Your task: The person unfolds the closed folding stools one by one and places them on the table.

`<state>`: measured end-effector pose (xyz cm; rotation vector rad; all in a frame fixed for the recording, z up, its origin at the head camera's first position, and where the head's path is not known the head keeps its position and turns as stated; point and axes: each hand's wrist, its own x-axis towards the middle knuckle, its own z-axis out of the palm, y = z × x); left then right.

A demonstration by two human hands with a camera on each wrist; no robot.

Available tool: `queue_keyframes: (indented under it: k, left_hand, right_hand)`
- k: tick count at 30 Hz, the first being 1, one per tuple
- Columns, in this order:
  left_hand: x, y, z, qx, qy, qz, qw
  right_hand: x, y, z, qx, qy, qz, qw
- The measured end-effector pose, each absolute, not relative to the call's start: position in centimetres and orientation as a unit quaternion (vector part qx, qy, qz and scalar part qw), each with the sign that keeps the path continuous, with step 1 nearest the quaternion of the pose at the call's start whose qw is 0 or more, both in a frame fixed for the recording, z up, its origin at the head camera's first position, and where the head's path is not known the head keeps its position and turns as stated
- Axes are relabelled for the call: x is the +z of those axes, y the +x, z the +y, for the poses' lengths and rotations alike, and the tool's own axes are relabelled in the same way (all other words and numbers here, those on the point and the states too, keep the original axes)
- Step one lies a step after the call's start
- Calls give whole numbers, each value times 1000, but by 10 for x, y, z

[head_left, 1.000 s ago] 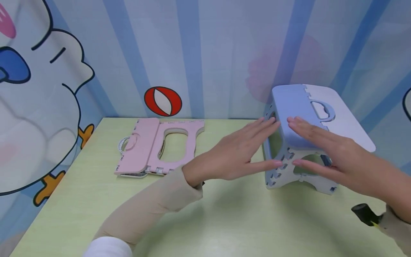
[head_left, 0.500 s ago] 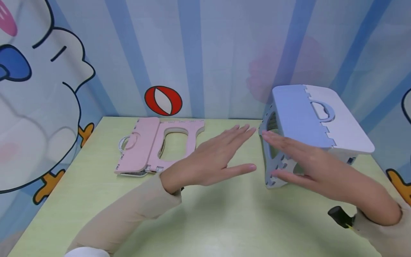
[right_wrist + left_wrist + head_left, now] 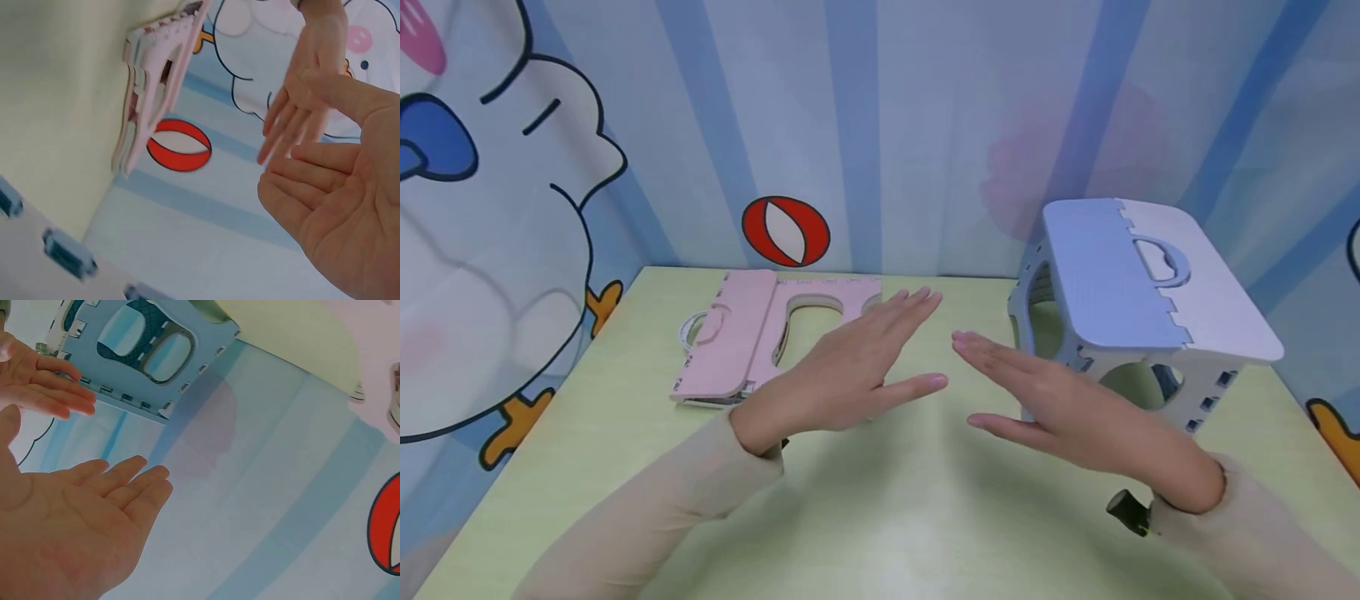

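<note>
Both hands are raised over the table with fingers straight and nothing in them. The left hand (image 3: pixel 842 362) is nearest the pink folding stool (image 3: pixel 730 333), overlapping its right part in the head view. That stool lies folded flat, its white carry handle sticking out at the left. The right hand (image 3: pixel 1060 404) hangs in front of the blue and white folding stool (image 3: pixel 1120 283), which stands unfolded on its legs and is partly hidden by that hand. In the left wrist view the blue stool (image 3: pixel 206 337) shows its oval side cutout. The right wrist view shows the pink stool (image 3: pixel 153 81) edge-on.
The pale green table (image 3: pixel 917 517) meets a striped blue backdrop (image 3: pixel 925 133) printed with a cartoon figure and a red-and-white ball (image 3: pixel 786 232). A dark wrist camera (image 3: pixel 1127 510) juts out from the right sleeve.
Both hands have moved left, away from the blue and white stool, the right one further, so more of that stool shows. Both stools stay in place.
</note>
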<state>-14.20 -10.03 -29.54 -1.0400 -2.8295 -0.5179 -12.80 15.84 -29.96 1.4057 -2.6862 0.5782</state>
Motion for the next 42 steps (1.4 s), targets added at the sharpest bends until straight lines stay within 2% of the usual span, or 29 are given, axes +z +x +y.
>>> queue_keyframes:
  k: [16,25,31,39,42]
  left_hand:
    - [-309,-148,-137,-158,-301,-939,54]
    - [-316,-154,-169,-186,-241,-952,22]
    - [-323,-163,-191,-191,-209,-959,31]
    - [-338,-174,-220,-173,-155,-972,40]
    - [-341,-179,-231,-171,-134,-975,38]
  right_hand:
    - [-335,-143,109,181,485,-853,63]
    - [-342,-152,93,202,464,-862,36]
    - [-348,-160,87,209,442,-872,26]
    - [-353,-166,75,202,435,-876,50]
    - [-354,-167,68,195,431,-880,43]
